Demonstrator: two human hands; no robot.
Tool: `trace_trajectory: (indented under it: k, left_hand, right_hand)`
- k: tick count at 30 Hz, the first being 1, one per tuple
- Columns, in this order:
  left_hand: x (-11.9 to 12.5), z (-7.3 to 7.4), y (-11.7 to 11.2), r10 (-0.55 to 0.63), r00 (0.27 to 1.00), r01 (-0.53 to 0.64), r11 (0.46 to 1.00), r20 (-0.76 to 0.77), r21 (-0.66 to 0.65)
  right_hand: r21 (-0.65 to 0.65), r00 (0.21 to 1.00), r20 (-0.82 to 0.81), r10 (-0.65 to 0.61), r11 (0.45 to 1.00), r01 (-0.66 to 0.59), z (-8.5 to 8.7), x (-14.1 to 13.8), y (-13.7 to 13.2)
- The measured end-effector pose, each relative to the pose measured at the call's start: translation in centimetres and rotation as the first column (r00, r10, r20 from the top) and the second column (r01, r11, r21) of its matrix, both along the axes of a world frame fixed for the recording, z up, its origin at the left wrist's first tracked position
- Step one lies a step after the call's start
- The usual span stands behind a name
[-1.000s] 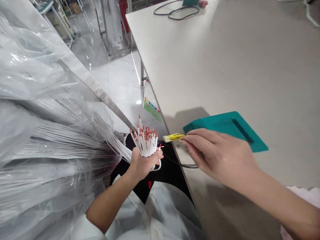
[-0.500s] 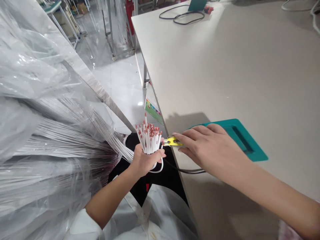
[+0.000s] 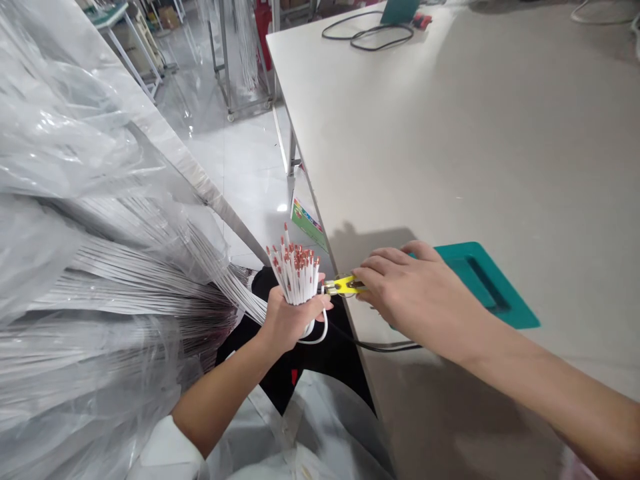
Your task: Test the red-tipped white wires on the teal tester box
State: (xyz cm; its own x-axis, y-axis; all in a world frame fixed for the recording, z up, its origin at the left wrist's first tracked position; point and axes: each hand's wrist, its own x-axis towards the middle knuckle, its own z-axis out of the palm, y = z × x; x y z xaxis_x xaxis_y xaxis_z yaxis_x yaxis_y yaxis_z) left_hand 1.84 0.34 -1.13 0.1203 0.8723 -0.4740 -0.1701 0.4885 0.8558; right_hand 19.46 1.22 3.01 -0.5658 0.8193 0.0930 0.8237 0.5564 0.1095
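A bundle of white wires with bared copper ends stands upright in the closed fist of my left hand. One white wire loops out below the thumb, and its end rises beside the bundle. My right hand, over the table's near edge, pinches a yellow clip with metal jaws. Its jaws point left and meet or nearly meet the end of the looped wire; I cannot tell whether they grip it. Under my right hand lies a teal plate with a dark slot.
Long white wires under clear plastic sheeting hang over a rail on the left. The pale table fills the right. Black cables run below my right hand. A black cord lies near the far edge.
My right hand and the yellow clip have shifted slightly right relative to the bundle. The bundle in my left hand has moved a little left. The view has turned slightly.
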Motion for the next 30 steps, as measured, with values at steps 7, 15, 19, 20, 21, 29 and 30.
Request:
trace_trajectory:
  k: [7, 15, 19, 20, 21, 29, 30]
  left_hand:
    - [-0.5, 0.1, -0.6, -0.052, 0.999, 0.052, 0.998, -0.006, 0.028]
    - [-1.4, 0.4, -1.3, -0.079, 0.995, 0.073, 0.994, 0.063, 0.085]
    - [-1.8, 0.8, -1.4, -0.095, 0.991, 0.087, 0.992, 0.097, 0.089]
    - [-1.9, 0.8, -1.4, -0.094, 0.991, 0.086, 0.993, 0.095, 0.086]
    - [-1.9, 0.9, -1.4, -0.093, 0.992, 0.085, 0.993, 0.091, 0.080]
    - [-2.2, 1.5, -1.2, -0.122, 0.985, 0.114, 0.991, 0.122, 0.072]
    - [-2.3, 1.6, -1.2, -0.128, 0.985, 0.121, 0.990, 0.119, 0.069]
  right_hand:
    - [0.049, 0.945, -0.311, 0.097, 0.995, -0.086, 0.5, -0.5, -0.6]
    - [-0.132, 0.788, -0.615, -0.018, 0.988, -0.080, 0.2, -2.6, -1.0]
    - [-0.193, 0.769, -0.635, -0.072, 0.979, -0.068, 0.3, -2.8, -1.0]
    - [-0.206, 0.766, -0.638, -0.082, 0.976, -0.067, 0.3, -2.9, -1.0]
    - [-0.213, 0.761, -0.644, -0.085, 0.974, -0.072, 0.3, -2.9, -1.0]
    - [-0.113, 0.705, -0.709, -0.018, 0.990, -0.088, -0.1, -3.5, -1.2]
    - [-0.097, 0.702, -0.712, -0.007, 0.991, -0.088, -0.2, -3.6, -1.2]
